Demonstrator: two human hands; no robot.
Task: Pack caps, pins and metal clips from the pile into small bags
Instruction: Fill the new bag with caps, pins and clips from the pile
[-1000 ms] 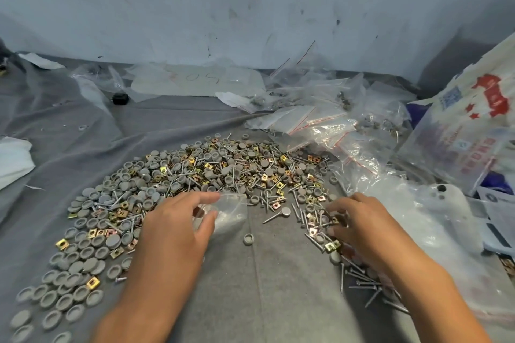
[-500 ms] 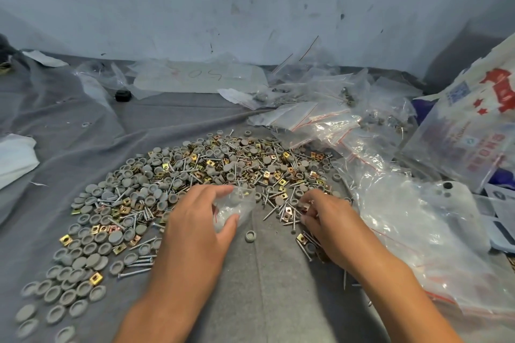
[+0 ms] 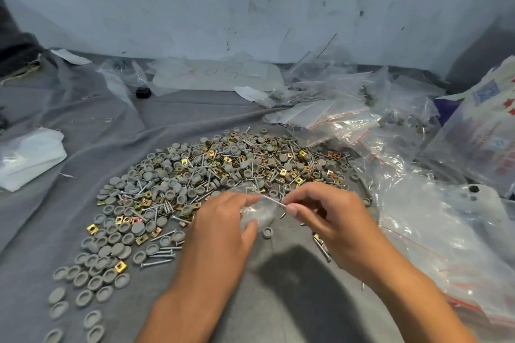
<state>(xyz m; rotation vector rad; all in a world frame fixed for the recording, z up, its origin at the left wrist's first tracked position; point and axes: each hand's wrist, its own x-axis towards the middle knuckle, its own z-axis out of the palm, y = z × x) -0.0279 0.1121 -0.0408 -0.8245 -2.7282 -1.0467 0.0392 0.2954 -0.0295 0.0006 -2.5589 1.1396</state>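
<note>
A wide pile of grey round caps, metal pins and brass-coloured square clips lies on a grey cloth. My left hand holds a small clear bag between thumb and fingers, just in front of the pile. My right hand pinches metal pins whose tips point at the bag's mouth. A single grey cap lies on the cloth under the bag.
Loose clear zip bags with red strips are heaped at the back right. A large clear plastic sheet lies at the right, and a printed sack stands behind it. White folded material sits at the left. A wall closes the back.
My right hand left the pins at the right of the pile, rose with pins pinched, and came left to the bag. My left hand lifted the bag slightly toward it.
</note>
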